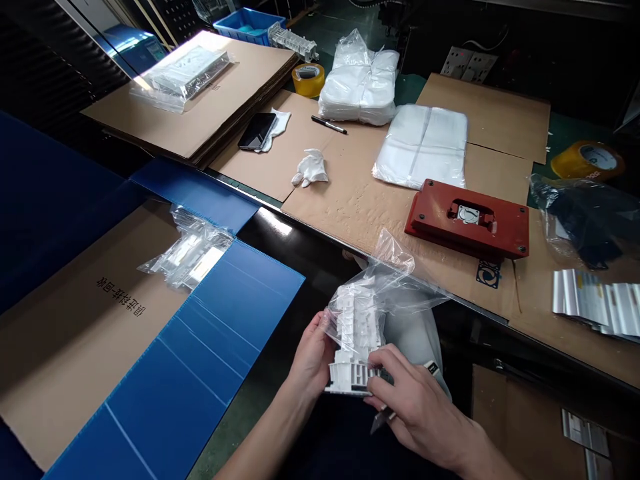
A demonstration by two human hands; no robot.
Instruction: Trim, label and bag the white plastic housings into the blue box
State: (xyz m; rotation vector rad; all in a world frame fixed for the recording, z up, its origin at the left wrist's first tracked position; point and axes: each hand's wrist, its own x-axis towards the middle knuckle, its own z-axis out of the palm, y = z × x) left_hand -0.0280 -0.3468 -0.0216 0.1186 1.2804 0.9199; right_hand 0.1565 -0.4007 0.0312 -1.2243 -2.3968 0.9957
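Observation:
A white ribbed plastic part (357, 320) is partly inside a clear plastic bag (405, 283), its lower end sticking out over my lap. My left hand (313, 357) grips the part and bag along the left side. At the lower right, the bent fingers of my right hand (413, 400) close on the part's bare end. A small dark, pointed piece (381, 419) shows beneath the right fingers; its kind is unclear. The bag's loose far end reaches to the table edge.
A blue box (210, 327) with bagged parts (193, 250) stands at left. Cardboard sheets (250, 60) carry another bagged part (187, 73). On the table lie bag stacks (425, 143), a red fixture (467, 217), a phone (257, 131), a glove (311, 168) and metal pieces (595, 300).

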